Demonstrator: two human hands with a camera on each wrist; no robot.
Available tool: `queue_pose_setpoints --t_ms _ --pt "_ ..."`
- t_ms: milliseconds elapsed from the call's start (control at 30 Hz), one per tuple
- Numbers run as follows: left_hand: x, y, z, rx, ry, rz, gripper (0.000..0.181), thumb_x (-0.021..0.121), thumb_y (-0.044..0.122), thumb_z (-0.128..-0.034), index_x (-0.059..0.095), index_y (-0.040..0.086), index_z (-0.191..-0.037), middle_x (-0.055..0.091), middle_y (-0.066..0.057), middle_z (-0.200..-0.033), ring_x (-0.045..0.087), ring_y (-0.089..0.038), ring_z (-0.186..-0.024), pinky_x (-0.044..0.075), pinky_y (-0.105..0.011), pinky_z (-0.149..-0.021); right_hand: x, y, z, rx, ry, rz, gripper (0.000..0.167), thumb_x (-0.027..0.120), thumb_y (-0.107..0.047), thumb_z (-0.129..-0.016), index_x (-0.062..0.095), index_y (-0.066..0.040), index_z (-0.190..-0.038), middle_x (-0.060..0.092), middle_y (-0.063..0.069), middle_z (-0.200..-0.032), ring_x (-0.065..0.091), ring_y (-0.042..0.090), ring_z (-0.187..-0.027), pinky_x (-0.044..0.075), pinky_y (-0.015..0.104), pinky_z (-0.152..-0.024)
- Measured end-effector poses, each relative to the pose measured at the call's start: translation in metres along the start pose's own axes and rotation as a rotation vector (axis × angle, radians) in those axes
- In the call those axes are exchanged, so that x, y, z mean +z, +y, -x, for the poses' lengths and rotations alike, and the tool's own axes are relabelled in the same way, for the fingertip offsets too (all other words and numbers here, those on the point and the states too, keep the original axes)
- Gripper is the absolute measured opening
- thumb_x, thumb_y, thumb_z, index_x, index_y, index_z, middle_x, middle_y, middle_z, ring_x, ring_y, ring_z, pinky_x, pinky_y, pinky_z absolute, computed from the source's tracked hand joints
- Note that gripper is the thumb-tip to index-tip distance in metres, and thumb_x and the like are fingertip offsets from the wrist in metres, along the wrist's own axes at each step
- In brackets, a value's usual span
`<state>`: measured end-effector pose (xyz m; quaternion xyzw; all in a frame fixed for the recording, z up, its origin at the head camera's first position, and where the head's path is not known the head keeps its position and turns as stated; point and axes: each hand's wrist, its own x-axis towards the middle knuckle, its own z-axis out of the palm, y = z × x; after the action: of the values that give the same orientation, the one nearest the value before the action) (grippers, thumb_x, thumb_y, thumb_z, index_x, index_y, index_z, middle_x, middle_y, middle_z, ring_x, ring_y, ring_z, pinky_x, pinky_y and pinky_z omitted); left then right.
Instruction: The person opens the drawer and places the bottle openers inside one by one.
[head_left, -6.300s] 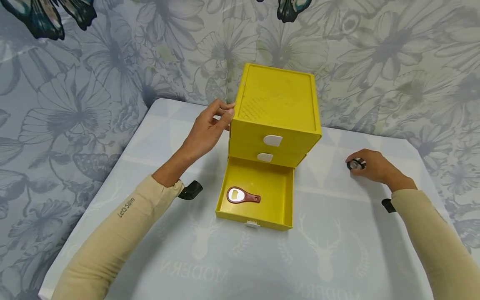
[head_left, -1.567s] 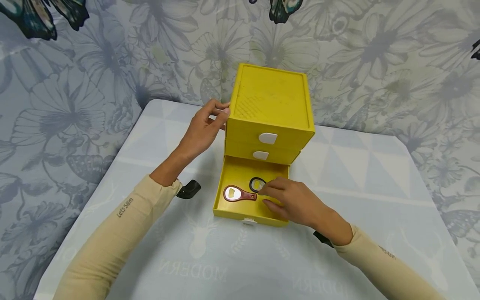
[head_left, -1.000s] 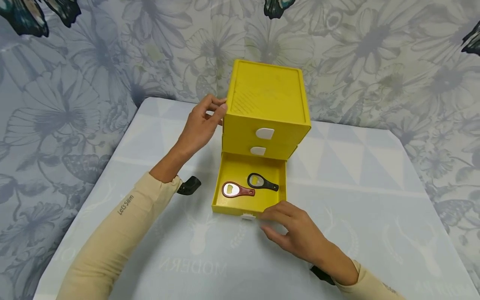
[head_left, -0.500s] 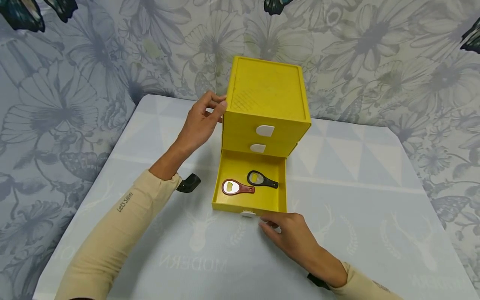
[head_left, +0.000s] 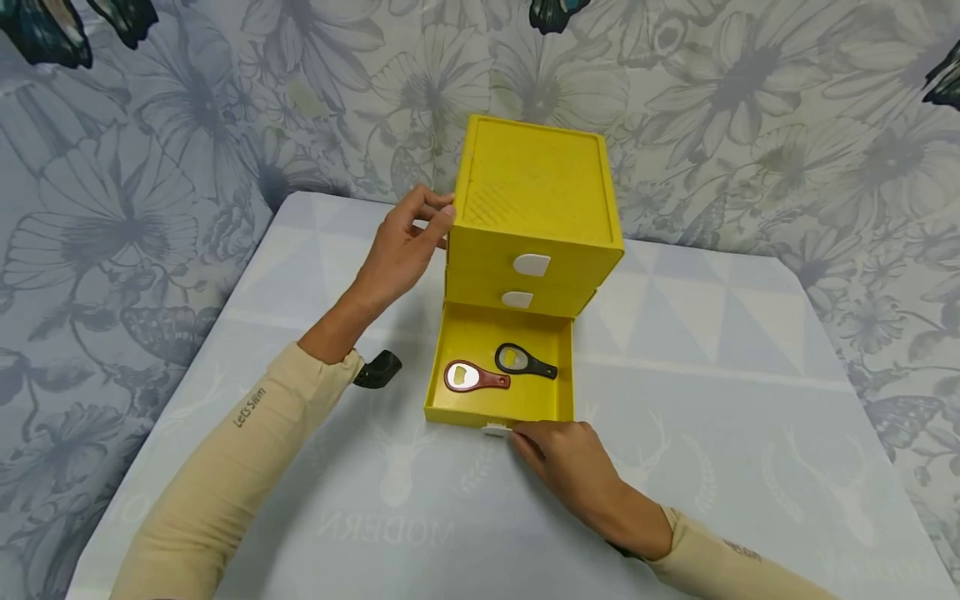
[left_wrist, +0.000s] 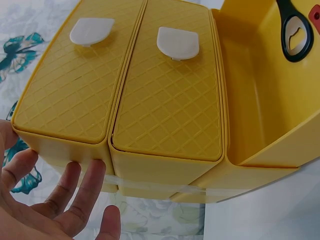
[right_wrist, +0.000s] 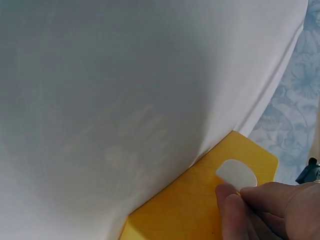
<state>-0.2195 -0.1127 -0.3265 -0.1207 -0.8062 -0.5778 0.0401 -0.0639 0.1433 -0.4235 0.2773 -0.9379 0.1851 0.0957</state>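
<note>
A yellow drawer cabinet (head_left: 536, 183) stands on the table with its bottom drawer (head_left: 517, 408) pulled out. Inside that drawer lie a bottle opener with a red-brown handle (head_left: 491, 381) and a black bottle opener (head_left: 538, 367), side by side and apart. My left hand (head_left: 401, 250) rests its fingertips against the cabinet's upper left side; in the left wrist view its fingers (left_wrist: 90, 187) are mostly straight. At the drawer's front, my right hand (head_left: 573, 467) pinches the edge of the white drawer handle (right_wrist: 237, 174) between thumb and fingers.
Two upper drawers, each with a white tab (head_left: 531, 265), are closed above the pulled-out one. The white patterned tablecloth (head_left: 712, 333) extends on both sides, and a floral wall covering (head_left: 720, 125) rises behind the table.
The right hand brought the black bottle opener from the right and let it go in the drawer. It then moved out to the drawer's front and took the handle. The left hand stayed put.
</note>
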Motion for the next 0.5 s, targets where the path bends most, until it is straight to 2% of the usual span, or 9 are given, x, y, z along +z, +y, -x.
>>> queue_pose_setpoints --t_ms 300,500 --pt "0.000 0.001 0.000 -0.013 -0.012 0.005 0.030 0.046 0.035 -0.1072 0.053 0.010 -0.122 0.048 0.000 -0.151 0.064 -0.029 -0.100 0.052 -0.040 -0.093 0.001 0.013 -0.017 0.019 0.021 -0.006 0.005 0.082 -0.014 -0.083 0.078 -0.012 -0.083 0.071 -0.005 -0.069 0.060 0.006 -0.055 0.054 0.024 -0.056" --pt "0.000 0.002 0.001 -0.029 -0.012 -0.002 0.030 0.047 0.037 -0.1068 0.053 0.012 -0.121 0.049 0.003 -0.151 0.064 -0.028 -0.101 0.052 -0.041 -0.091 0.003 0.023 -0.029 0.016 0.046 -0.013 0.003 0.080 -0.012 -0.085 0.078 -0.010 -0.085 0.073 -0.002 -0.073 0.059 0.007 -0.056 0.054 0.025 -0.057"
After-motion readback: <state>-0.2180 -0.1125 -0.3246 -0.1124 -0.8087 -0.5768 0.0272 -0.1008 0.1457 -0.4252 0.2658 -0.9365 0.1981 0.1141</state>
